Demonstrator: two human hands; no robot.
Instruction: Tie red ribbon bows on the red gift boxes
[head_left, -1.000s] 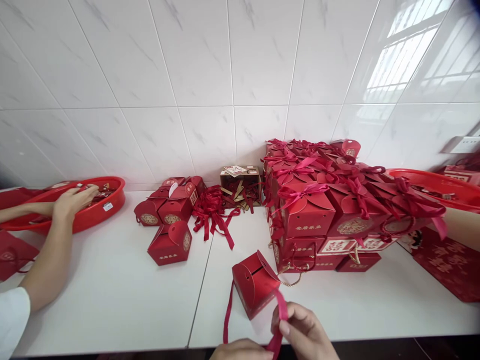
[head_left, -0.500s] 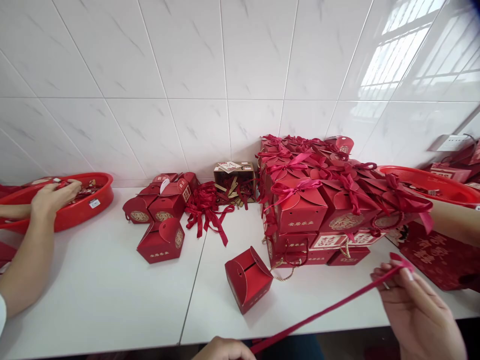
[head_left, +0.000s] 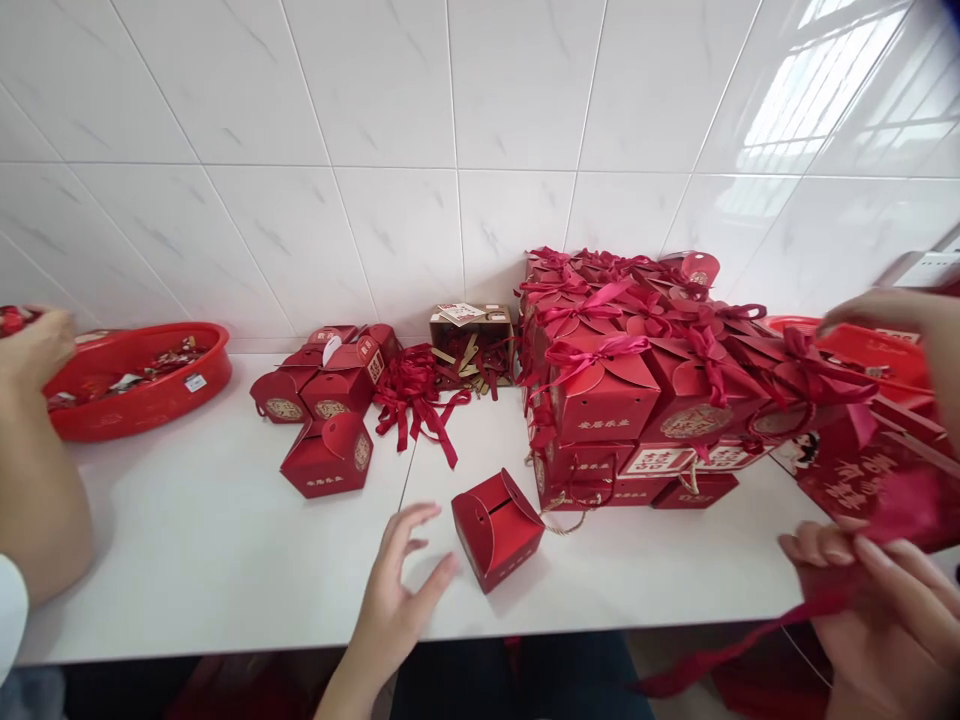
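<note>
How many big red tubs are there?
2. One red tub is at the left, partly behind a person's arm. The other tub is at the far right, partly hidden by the box stack. More could be out of sight.

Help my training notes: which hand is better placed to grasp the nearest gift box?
Probably the left hand: open, empty, beside the red gift box. The right hand is farther away, holding red ribbon.
</note>
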